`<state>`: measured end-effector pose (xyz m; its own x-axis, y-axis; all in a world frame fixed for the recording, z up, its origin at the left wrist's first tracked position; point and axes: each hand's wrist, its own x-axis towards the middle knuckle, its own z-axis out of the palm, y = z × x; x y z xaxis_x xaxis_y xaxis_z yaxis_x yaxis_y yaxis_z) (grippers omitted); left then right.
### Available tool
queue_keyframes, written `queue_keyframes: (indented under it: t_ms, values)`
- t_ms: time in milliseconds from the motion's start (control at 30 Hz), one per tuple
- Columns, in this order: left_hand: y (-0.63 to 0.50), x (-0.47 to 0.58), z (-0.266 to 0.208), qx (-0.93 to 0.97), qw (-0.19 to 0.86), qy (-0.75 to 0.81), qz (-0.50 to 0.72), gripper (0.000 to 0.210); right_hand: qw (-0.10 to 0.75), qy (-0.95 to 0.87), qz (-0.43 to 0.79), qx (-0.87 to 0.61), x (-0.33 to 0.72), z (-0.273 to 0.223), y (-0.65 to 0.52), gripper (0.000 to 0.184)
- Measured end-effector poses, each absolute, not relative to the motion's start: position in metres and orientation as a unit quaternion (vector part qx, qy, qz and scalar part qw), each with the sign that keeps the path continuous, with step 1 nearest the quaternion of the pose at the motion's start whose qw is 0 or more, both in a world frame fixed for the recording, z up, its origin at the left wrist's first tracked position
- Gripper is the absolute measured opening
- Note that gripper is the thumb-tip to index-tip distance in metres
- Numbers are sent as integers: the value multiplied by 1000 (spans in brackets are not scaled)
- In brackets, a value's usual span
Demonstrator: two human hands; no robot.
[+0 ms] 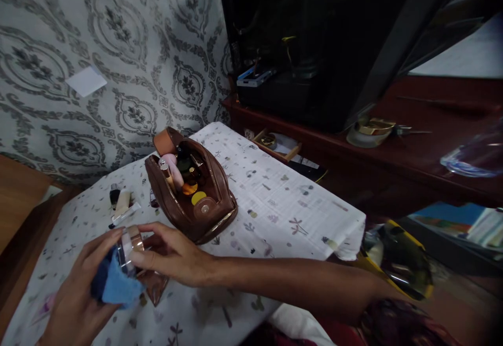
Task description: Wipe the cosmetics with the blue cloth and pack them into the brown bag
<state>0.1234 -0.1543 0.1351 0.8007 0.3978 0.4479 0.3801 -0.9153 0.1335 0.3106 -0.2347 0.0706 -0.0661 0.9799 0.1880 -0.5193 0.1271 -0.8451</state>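
My left hand (80,283) is closed round a blue cloth (121,283), which presses against a small clear container with a shiny rose-gold part (131,244). My right hand (176,252) reaches in from the right and grips that container between thumb and fingers. Its exact kind is hard to make out. Below the fingers lies a brown, glossy pointed piece (157,287), partly covered by my hand. Just beyond my hands an unzipped brown cosmetic bag (196,220) holds a pink item (175,170), a yellow disc (198,198) and several small bottles.
A dark-capped bottle (115,195) and a pale tube (123,203) lie left of the bag on the patterned tablecloth (275,204). Behind stands a dark red cabinet (432,110) with a large black screen (306,32). An open drawer (277,147) juts out beside the table.
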Motion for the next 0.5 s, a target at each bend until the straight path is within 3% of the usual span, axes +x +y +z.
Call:
queue_keyframes:
  t_ms: [200,500]
  values:
    - [-175,158,157,936,-5,193,294,65,621,-521,498,-307,341,104,-250,51]
    - [-174,188,154,943,2,164,290,66,579,-598,348,-432,379,145,-274,42]
